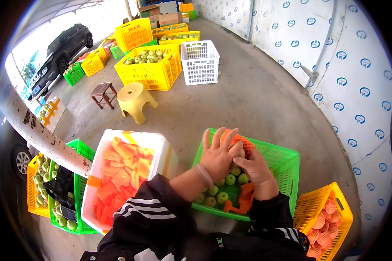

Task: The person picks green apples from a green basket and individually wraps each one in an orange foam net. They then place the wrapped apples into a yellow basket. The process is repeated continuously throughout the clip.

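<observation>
From the head view, here are both hands, close together over the green crate (288, 167). The left hand (217, 153) is spread wide, fingers fanned, its palm turned down and away from me! The right hand (256, 167) curls in from the other side, thumb showing, most of its fingers tucked out of sight, so how tightly it closes I can't tell. Between them, just beyond the thumbs, sits an orange foam net (247, 143), half covered by the fingers; whether fruit fills it, I can't make out. The dark sleeves cut off part of the near side, and the lens's black rim swallows the corners.

Writing? Round blue emblems repeat across the white wall (348, 117) off to the right of the hands, too small to make out, and white stripes band the sleeves.

And the net's place: right at the grip, above the green apples (224, 191), with loose orange nets (245, 196) lying under the right hand. Left of the grip, a white foam box (163, 150) brims with more; right of it, a yellow crate (345, 211) holds netted fruit (326, 226).
</observation>
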### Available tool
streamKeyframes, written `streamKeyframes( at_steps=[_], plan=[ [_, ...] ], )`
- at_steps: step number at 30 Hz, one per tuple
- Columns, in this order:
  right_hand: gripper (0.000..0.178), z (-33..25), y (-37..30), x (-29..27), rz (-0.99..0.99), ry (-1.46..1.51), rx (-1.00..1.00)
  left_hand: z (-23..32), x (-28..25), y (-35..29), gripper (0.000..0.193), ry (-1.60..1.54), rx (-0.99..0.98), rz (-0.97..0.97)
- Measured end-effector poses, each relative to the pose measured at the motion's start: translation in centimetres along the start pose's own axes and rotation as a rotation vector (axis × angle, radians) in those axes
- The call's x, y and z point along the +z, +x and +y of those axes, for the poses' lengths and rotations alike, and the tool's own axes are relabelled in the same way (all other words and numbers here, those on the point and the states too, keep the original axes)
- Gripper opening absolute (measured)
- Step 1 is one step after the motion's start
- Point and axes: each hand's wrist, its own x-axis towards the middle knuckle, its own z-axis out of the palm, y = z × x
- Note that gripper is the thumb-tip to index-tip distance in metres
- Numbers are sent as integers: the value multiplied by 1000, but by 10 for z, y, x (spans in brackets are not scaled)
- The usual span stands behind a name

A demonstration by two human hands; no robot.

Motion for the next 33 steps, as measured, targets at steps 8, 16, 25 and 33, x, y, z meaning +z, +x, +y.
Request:
streamKeyframes(
  at_steps=[8, 16, 25, 33],
  plan=[
    [58, 19, -20, 2, 136, 228, -134, 4, -29, 9, 53, -392, 33, -13],
    [71, 13, -39, 0, -211, 502, -280, -21, -15, 1, 62, -2056, -501, -681],
    [78, -4, -37, -13, -160, 330, -123, -66, 39, -13, 61, -2208, -317, -719],
    [75, 1, -41, -20, -284, 383, -197, -18, 1, 2, 65, -2075, -400, -790]
  ],
)
